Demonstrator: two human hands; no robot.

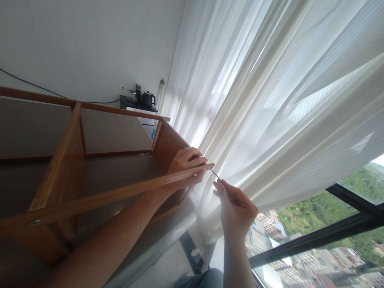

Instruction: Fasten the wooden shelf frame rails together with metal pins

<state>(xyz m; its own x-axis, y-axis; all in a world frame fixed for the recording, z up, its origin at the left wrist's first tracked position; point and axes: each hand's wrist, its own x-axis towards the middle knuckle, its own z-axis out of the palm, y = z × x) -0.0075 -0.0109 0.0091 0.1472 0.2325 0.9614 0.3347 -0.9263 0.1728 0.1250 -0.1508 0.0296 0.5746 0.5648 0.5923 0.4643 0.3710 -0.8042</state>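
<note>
My left hand (186, 164) reaches past the near wooden rail (135, 188) and is closed around its far end, fingers above and thumb side below. The rail belongs to a brown wooden shelf frame (169, 138). My right hand (237, 206) is closed on a thin, dark metal rod tool (216, 175). The tool's tip meets the rail's end near a small hole, though whether it sits inside something I cannot tell. Its handle end is hidden in my fingers.
An upright wooden divider (64, 160) stands inside the frame at left. White sheer curtains (270, 100) hang close behind both hands. A black-framed window (312, 232) is at the lower right. A black kettle (148, 98) stands on a small cabinet (144, 115) by the wall.
</note>
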